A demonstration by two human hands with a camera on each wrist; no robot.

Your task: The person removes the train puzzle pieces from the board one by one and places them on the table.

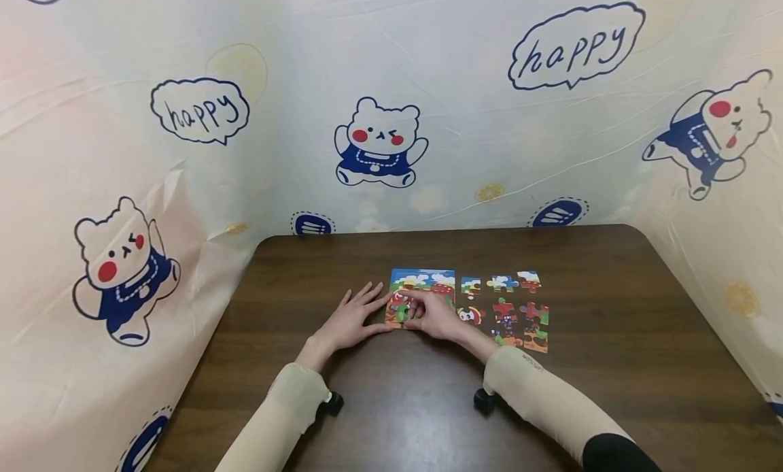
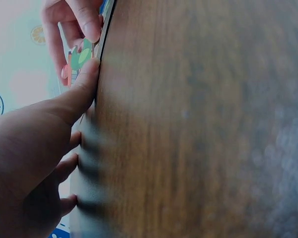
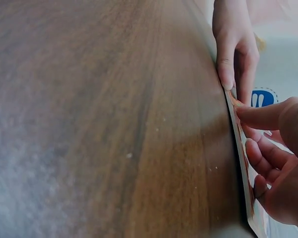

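Note:
On the table lies a colourful puzzle board (image 1: 422, 278) with a blue sky and clouds along its top. My left hand (image 1: 350, 320) has its fingers spread, the thumb and index finger touching the board's left side. Over the board, my right hand (image 1: 436, 314) pinches a puzzle piece (image 2: 81, 57) with green on it between thumb and fingers, at the lower left of the board. That piece looks raised and tilted in the left wrist view. Part of the board is hidden under the right hand. In the right wrist view, the right thumb (image 3: 258, 118) is beside the left hand's fingertips.
Right of the board lie several loose puzzle pieces in rough rows, among them a sky piece (image 1: 503, 283), a round-faced piece (image 1: 470, 315) and a red-and-green piece (image 1: 535, 313). The brown wooden table (image 1: 391, 404) backs onto a printed cloth (image 1: 453, 152).

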